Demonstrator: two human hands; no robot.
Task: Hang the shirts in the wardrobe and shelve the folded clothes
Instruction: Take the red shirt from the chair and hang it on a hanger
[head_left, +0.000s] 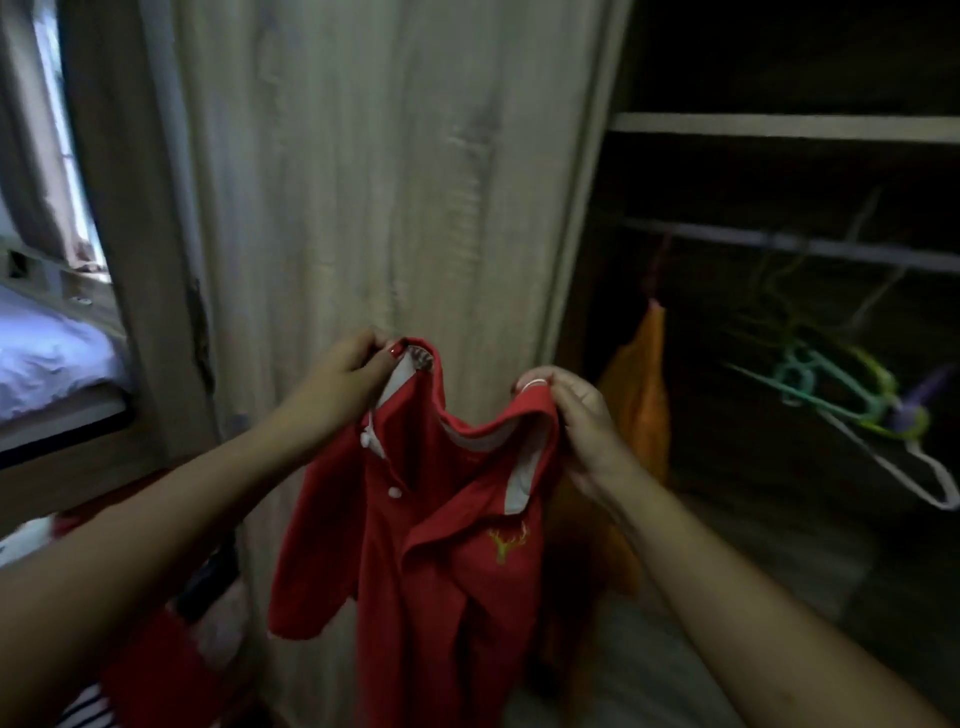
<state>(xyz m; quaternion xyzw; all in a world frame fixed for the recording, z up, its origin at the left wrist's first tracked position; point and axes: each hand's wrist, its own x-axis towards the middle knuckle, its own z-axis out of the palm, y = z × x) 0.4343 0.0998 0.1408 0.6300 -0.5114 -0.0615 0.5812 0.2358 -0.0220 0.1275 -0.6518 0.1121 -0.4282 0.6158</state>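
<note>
I hold a red polo shirt (447, 561) with white buttons and a small yellow antler logo up in front of the wardrobe's closed wooden door (384, 171). My left hand (345, 371) pinches the left side of its collar. My right hand (576, 415) grips the right side of the collar and shoulder. The shirt hangs down between my arms. To the right, the open wardrobe shows a metal rail (789, 244) with several empty plastic hangers (852, 395) and an orange garment (641, 395) hanging at its left end.
A shelf board (779, 124) runs above the rail. A bed with a pale sheet (47, 358) and a window lie at the left. More clothes, red and striped (150, 670), lie low at the left below my arm.
</note>
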